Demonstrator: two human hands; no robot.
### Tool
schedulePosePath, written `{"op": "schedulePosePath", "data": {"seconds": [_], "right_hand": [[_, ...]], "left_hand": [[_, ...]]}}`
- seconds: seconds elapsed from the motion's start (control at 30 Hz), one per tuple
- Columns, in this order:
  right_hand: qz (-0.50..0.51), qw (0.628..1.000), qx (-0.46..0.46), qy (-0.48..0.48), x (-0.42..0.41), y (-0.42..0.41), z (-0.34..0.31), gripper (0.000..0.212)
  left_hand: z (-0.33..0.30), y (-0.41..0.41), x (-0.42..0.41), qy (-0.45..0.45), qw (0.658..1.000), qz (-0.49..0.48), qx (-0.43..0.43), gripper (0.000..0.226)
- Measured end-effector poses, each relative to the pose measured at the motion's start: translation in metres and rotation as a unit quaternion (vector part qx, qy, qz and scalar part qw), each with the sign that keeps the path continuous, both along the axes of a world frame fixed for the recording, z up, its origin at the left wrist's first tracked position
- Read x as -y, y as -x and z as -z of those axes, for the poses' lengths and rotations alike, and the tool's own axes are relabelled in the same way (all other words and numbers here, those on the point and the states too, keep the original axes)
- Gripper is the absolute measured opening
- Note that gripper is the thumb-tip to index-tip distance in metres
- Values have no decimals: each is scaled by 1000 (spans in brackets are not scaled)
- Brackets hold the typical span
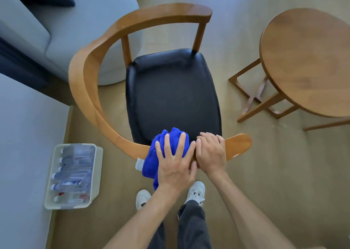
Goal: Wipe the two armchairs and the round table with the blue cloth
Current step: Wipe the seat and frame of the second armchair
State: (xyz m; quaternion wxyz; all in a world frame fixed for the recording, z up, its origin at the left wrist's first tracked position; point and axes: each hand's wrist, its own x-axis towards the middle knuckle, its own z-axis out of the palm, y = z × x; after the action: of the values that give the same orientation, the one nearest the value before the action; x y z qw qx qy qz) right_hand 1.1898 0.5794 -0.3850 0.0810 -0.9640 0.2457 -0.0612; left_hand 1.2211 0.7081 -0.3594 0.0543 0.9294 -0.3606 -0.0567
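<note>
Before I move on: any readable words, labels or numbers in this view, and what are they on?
None can be read.
Bottles in the clear bin: labels show red and blue print, too blurred to read.
White tag on the blue cloth: too small to read.
White shoes: dark markings, not legible.

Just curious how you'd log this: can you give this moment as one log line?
step: wiping armchair rail | left hand: flat on cloth | right hand: gripping rail | table: untouched

The left hand (175,163) presses the blue cloth (151,160) onto the armchair (85,89) rail's near end; the right hand (211,154) grips the rail beside it.
</note>
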Motion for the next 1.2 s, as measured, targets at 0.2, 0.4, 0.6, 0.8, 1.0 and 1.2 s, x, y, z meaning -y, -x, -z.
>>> {"op": "schedulePosePath", "data": {"seconds": [0.2, 0.4, 0.6, 0.8, 1.0, 1.2], "right_hand": [[-2, 1000, 29, -7, -1, 1, 3, 33], [11, 998, 56, -4, -1, 2, 9, 30], [14, 998, 52, 13, -1, 1, 11, 36], [8, 999, 29, 39, -5, -1, 7, 41], [-79, 996, 36, 35, -79, -43, 0, 35], [-57, 997, -31, -31, -127, -84, 2, 24]], "left_hand": [[11, -28, -28, 53, 995, 65, 48, 23], [15, -156, -155, 19, 977, 139, 161, 25], [21, -135, -122, 53, 980, 104, 159, 21], [12, -90, -91, 92, 992, 73, 50, 34], [19, -120, -116, 105, 979, 156, 83, 32], [21, -202, -162, 94, 960, 183, 192, 28]]}}
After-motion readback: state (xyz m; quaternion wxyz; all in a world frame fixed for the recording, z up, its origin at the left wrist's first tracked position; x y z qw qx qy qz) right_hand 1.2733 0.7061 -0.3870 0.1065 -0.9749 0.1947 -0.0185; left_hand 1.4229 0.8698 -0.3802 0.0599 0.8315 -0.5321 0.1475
